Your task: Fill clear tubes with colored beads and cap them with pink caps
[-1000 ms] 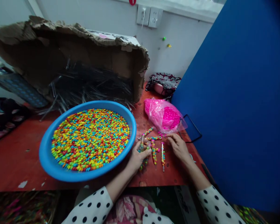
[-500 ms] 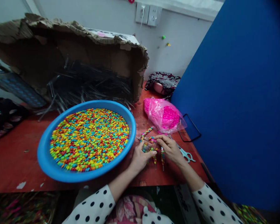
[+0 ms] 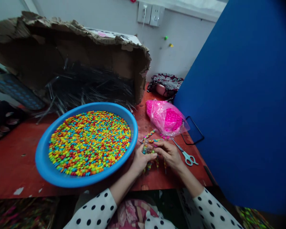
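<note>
My left hand (image 3: pixel 140 160) is closed around a small bunch of clear tubes filled with coloured beads (image 3: pixel 149 164), thumb laid across them. Close beside it, the fingers of my right hand (image 3: pixel 169 155) are bent in at the bunch; what lies between its fingertips is blurred and partly hidden. Just beyond both hands, another bead-filled tube (image 3: pixel 149 134) lies on the red table (image 3: pixel 147 118). To the left stands a blue basin (image 3: pixel 43 156) holding a mass of small, shiny coloured beads (image 3: pixel 90 143). Several loose pink bits (image 3: pixel 165 137) lie past my right hand.
A clear bag of pink pieces (image 3: pixel 166 117) sits beyond my hands. Scissors (image 3: pixel 189 159) lie to the right, near a black wire frame (image 3: pixel 199 128) and a tall blue panel (image 3: pixel 233 105). Behind the basin, a torn cardboard box (image 3: pixel 143 76) holds many thin clear tubes (image 3: pixel 79 84).
Both hands have shifted slightly left with the tubes. My right hand has moved back from the scissors, showing more of them. The whole view has drifted a little.
</note>
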`<control>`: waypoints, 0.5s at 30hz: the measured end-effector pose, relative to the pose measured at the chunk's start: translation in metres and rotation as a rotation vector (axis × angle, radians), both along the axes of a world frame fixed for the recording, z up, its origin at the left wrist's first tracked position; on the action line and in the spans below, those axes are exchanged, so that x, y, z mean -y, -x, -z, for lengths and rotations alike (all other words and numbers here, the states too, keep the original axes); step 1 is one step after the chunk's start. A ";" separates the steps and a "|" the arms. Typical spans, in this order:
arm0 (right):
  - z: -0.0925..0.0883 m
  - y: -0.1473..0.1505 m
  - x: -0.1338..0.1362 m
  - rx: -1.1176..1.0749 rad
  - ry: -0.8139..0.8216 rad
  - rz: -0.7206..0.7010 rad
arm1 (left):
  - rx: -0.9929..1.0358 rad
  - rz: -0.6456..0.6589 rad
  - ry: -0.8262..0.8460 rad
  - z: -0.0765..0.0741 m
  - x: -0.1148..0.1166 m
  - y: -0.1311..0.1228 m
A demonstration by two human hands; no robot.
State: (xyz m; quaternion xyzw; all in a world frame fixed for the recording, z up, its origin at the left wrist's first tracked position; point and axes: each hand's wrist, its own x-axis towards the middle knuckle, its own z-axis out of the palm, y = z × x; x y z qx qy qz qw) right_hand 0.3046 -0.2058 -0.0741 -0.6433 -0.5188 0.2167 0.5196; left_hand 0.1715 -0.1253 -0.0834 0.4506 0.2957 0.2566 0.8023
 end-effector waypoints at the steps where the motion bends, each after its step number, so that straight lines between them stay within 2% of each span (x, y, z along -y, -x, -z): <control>1: 0.003 0.002 0.000 0.011 -0.008 0.030 | -0.012 0.003 0.026 0.000 0.001 0.000; 4: 0.013 0.008 0.001 -0.050 0.019 0.121 | -0.056 0.015 0.040 0.000 0.003 0.001; 8: 0.023 0.014 -0.004 -0.356 0.079 0.232 | -0.114 -0.048 -0.172 -0.006 -0.002 0.004; 10: 0.025 0.009 -0.008 -0.381 0.108 0.261 | -0.123 -0.097 -0.273 -0.009 -0.006 0.007; 12: 0.025 -0.002 -0.010 -0.202 0.125 0.290 | -0.134 -0.110 -0.323 -0.008 -0.010 0.010; 15: 0.023 -0.028 -0.009 0.280 0.139 0.339 | -0.136 -0.039 -0.292 -0.003 -0.009 0.013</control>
